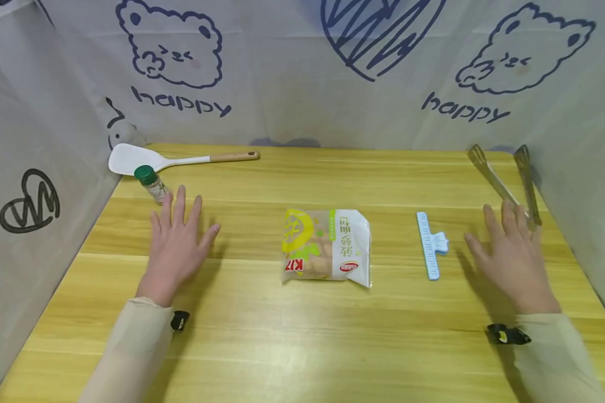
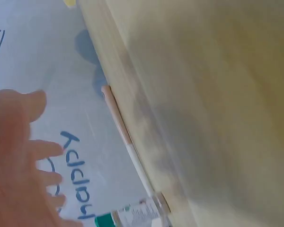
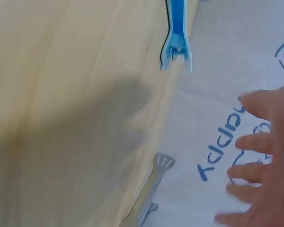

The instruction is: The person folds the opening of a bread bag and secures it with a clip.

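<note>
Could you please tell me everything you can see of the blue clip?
The clip is light blue and looks like plastic: a long, straight bar with fine marks along it and a short, wavy-edged handle at mid-length. It lies on the table, between the bag and the right hand, bar running near to far, handle toward that hand. Only the table touches it; whether it is fully closed I cannot tell.
</note>
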### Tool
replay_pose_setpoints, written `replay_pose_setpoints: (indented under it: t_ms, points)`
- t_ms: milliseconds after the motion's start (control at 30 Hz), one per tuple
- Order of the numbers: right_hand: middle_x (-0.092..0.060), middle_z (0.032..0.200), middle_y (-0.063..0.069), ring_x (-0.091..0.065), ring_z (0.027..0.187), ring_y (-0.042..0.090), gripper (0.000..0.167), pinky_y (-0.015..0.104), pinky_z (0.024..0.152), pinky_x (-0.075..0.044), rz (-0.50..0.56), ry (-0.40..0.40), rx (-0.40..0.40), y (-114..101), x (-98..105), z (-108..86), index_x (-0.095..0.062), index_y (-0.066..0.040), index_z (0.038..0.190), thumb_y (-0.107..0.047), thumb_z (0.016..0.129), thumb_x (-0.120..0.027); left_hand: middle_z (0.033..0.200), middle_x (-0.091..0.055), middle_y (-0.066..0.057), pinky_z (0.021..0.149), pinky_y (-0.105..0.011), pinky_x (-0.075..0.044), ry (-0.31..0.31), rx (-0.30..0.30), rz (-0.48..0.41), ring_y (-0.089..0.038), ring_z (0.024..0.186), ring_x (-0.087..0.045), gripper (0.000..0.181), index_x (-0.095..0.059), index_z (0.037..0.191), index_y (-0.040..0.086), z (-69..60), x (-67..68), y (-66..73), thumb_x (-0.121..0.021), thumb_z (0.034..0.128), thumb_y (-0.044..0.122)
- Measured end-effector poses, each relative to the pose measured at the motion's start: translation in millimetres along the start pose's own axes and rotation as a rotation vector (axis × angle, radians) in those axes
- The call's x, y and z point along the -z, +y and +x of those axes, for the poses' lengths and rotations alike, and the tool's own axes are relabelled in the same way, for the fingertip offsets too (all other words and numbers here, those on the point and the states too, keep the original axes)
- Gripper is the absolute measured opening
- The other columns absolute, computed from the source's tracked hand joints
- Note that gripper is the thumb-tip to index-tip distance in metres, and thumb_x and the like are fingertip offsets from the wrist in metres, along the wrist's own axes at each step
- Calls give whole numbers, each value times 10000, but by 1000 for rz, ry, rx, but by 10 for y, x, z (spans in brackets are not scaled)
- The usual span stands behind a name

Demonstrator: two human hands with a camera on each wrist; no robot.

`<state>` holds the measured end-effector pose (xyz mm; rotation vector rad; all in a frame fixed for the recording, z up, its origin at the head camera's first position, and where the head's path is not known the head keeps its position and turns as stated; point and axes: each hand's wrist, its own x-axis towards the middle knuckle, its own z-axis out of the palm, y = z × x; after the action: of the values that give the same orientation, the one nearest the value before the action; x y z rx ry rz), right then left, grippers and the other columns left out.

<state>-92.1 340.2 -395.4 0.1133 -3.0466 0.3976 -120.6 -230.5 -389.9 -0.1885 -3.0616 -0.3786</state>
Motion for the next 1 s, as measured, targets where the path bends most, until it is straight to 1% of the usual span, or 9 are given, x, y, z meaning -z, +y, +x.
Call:
replay_pose_setpoints:
  t_ms: [33,133,200,267,400,567,733,867,1000]
  points:
    - [-2,1569,306,75,1434,444,701,681,1070,-10,3,29,27,-46,11,16,-204,44,1529,-408,1044,-433,1615,114,-161,1124,-574,49,32,-31,-39,-332,1451,171,709,-217,1544,2,37,-1,31,-349,1047,492]
    - [-249,1529,302,-207,1407,461,542,630,1075,-203,39,90,76,-221,43,82,-402,76,1438,-285,1040,-469,1613,-98,-176,1145,-533,-111,101,-107,-217,-333,1473,-38,621,-324,1496,-25,162,0,150,-488,1037,360]
    - [-360,1481,284,-331,1337,482,491,636,1019,-294,57,92,87,-349,48,133,-470,69,1395,-263,1034,-476,1586,-217,-168,1130,-533,-184,121,-153,-340,-332,1456,-155,574,-381,1469,-24,253,-4,251,-535,1024,304]
    - [-451,1412,281,-426,1250,502,445,648,960,-350,96,91,100,-467,35,180,-528,62,1344,-246,1025,-496,1559,-295,-151,1114,-535,-231,113,-189,-437,-333,1430,-239,542,-413,1455,-11,337,-2,369,-560,1013,267]
    - [-556,1292,279,-547,1106,493,381,633,882,-419,185,68,129,-662,-39,238,-590,48,1281,-220,1013,-546,1489,-412,-148,1097,-485,-295,47,-262,-557,-340,1359,-375,507,-447,1435,2,475,-21,604,-594,999,212]
    - [-581,1266,256,-590,1056,456,390,595,843,-466,295,-17,130,-892,-148,283,-595,36,1288,-248,1025,-543,1423,-482,-144,1088,-377,-332,-108,-300,-717,-275,1325,-428,473,-481,1407,0,643,-109,876,-619,989,170]
    - [-610,1235,228,-607,1074,420,384,544,882,-481,368,-82,105,-1090,-259,348,-600,34,1281,-242,1016,-563,1400,-517,-124,1064,-333,-362,-251,-312,-756,-245,1304,-460,440,-526,1379,7,827,-185,1172,-614,995,204]
    - [-630,1202,211,-634,1041,377,365,508,890,-485,382,-100,92,-1213,-349,425,-620,34,1251,-234,1008,-572,1410,-519,-123,1046,-356,-387,-350,-332,-693,-274,1293,-479,459,-529,1387,13,978,-231,1400,-601,1002,252]
    - [-649,1154,197,-644,1006,342,356,482,877,-491,411,-149,67,-1318,-426,480,-635,44,1223,-230,1003,-577,1373,-555,-130,1042,-368,-388,-429,-355,-625,-262,1267,-506,461,-549,1367,-2,1121,-316,1601,-607,997,266]
